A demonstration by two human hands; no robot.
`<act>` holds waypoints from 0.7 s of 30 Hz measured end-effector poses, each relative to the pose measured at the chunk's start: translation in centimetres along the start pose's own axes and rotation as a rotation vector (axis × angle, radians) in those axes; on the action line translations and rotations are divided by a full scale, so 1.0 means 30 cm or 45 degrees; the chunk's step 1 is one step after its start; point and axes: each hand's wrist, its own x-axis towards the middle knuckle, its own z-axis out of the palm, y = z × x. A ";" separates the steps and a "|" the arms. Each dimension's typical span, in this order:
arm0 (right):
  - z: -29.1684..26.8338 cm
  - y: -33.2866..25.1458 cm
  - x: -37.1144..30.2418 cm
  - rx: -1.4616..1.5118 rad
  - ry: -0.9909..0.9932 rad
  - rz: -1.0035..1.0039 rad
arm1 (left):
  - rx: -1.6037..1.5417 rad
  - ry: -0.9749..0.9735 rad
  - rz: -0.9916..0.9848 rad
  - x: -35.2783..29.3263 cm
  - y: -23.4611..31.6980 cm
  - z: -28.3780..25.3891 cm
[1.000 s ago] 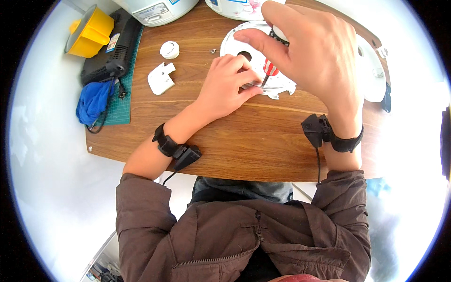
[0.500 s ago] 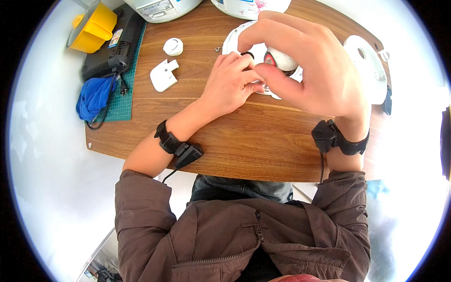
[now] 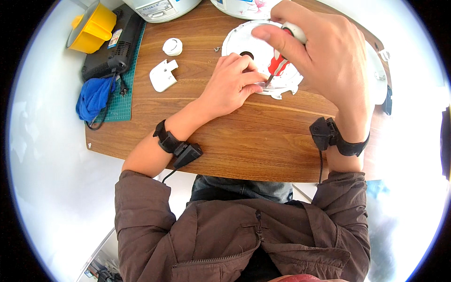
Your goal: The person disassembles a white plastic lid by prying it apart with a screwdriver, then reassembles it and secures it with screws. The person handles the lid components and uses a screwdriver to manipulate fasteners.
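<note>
My right hand (image 3: 329, 56) grips a screwdriver (image 3: 278, 65) with a red, grey and white handle, its thumb and fingers around the upper end. The metal shaft slants down to the near rim of a white round plate (image 3: 238, 39), which lies on the table and has a dark hole. Beside that tip, my left hand (image 3: 230, 82) is closed over the plate's near-left edge, thumb and index finger pinched at the rim. What lies right between those fingertips is hidden.
A white round cap (image 3: 173, 46), a notched white piece (image 3: 163, 76) and small screws (image 3: 217, 49) lie left of the plate. Farther left are a yellow container (image 3: 96, 28), a black device (image 3: 115, 51) and a blue cloth (image 3: 94, 97). Another white part (image 3: 378, 77) is at right.
My right hand has moved slightly up and right, with its fingers shifted on the screwdriver. The handle is tilted differently, exposing its red part and shaft. My left hand stays nearly in place.
</note>
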 end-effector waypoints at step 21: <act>0.031 0.056 -0.024 0.493 -0.150 -0.410 | -0.027 0.048 0.014 0.001 -0.007 0.001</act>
